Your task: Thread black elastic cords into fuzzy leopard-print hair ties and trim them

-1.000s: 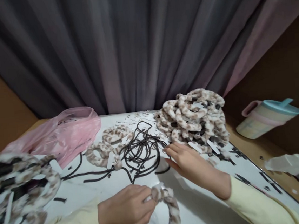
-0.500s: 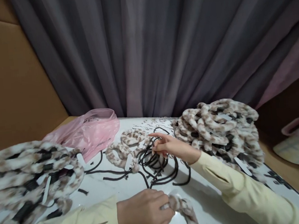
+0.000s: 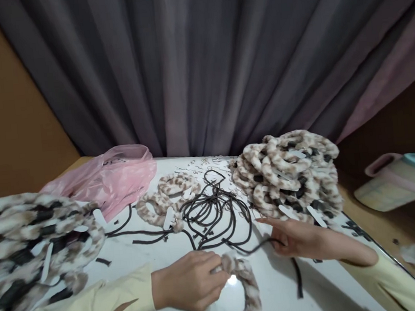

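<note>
Take the tangle of black cord (image 3: 216,192) on the white table (image 3: 129,256) as the middle of a clock. At 9 o'clock is a pile of furry rings (image 3: 20,232), with a pink bag (image 3: 102,180) behind it. Two loose rings (image 3: 162,204) lie between 9 and 10, just beside the cord.

The left hand (image 3: 190,282), at 7, is curled, thumb and forefinger pinching the top of a spotted ring (image 3: 250,288) at 6. That grip is as it was half a second ago.

The right hand (image 3: 298,237), at 4, was over the tangle then; now it is out to the right with one strand (image 3: 299,281), whose end hangs below. Its forefinger points straight; the other fingers look folded around the strand, though their exact hold is hidden. So each hand now has its own piece, ring and strand apart, the strand trailing back to the tangle.

Between 2 and 3 is another ring pile (image 3: 284,170); a cup (image 3: 401,181) is at 3.
</note>
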`<state>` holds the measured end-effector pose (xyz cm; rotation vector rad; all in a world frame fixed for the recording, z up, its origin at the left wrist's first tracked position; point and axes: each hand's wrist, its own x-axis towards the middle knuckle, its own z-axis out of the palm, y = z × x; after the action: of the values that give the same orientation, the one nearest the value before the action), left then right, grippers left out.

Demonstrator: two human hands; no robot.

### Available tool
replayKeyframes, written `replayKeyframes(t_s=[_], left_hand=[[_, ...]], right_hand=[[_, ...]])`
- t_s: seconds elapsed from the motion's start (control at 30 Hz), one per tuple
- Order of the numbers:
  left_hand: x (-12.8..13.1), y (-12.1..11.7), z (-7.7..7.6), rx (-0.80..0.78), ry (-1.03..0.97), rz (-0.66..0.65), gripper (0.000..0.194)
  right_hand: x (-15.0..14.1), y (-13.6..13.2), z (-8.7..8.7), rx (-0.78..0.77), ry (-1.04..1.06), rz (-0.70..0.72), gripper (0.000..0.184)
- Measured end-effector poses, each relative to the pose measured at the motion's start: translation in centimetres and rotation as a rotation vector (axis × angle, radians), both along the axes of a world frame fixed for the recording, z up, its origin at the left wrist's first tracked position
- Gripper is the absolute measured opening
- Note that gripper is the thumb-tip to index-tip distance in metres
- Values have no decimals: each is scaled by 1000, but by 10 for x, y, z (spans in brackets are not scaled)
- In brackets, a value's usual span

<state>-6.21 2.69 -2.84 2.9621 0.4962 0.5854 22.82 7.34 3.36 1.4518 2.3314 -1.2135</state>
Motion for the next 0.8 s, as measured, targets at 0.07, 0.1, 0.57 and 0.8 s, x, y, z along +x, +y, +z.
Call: replayKeyframes(t_s=[0.07, 0.1, 0.57, 0.8], left_hand=[[0, 0, 4, -146, -31, 7, 17], [1, 0, 7, -283, -60, 28, 20], [44, 10, 8, -2069, -526, 60, 24], [66, 26, 12, -1967, -549, 66, 26]], right_hand=[[3, -4, -15, 180, -87, -46, 66], [0, -7, -18, 282, -84, -55, 60], [-54, 1, -17, 531, 311, 97, 11], [-24, -21, 26, 582, 387, -22, 17]])
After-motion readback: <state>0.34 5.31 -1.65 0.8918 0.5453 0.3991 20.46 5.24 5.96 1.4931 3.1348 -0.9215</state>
